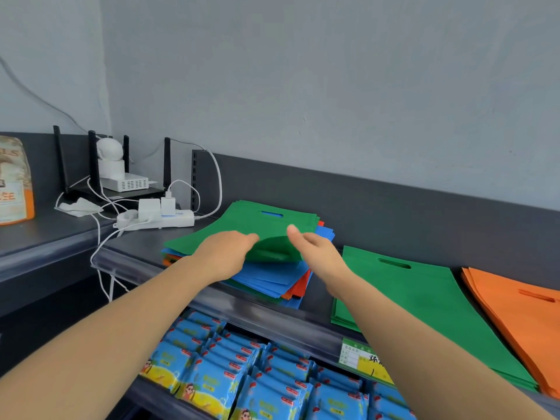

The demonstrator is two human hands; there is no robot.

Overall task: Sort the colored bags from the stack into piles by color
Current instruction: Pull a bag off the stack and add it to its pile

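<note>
1. At the left end of the shelf (pixel 212 298), a router (pixel 121 194) and a white power strip (pixel 157 219) sat out of the action, with cables trailing over the front edge.
2. Left of centre lay the mixed stack (pixel 272 283). Its near corner hung over the front edge, with blue, orange-red and green layers fanned under a top green bag (pixel 242 222).
3. The left hand (pixel 224 253) was down on that bag's near edge, fingers curled around the lifted fabric. It had a hold!
4. The right hand (pixel 318 250) hovered at the same raised fold, fingers loosely spread. It was too blurred to tell whether it pinched the bag or only touched it.
5. The step in hand looked like peeling the top green bag off the stack. The next move called for freeing that single sheet without dragging the blue one below, then carrying it right.
6. Right of the stack, the green pile (pixel 424 304) lay flat against the front edge. That looked like its destination.
7. At the shelf's right end, the orange pile (pixel 515 313) sat just beside the green one.
8. There were no bins up top and the piles lay bare on the shelf. The lower shelf (pixel 151 392) held rows of blue packets (pixel 272 386).
</note>
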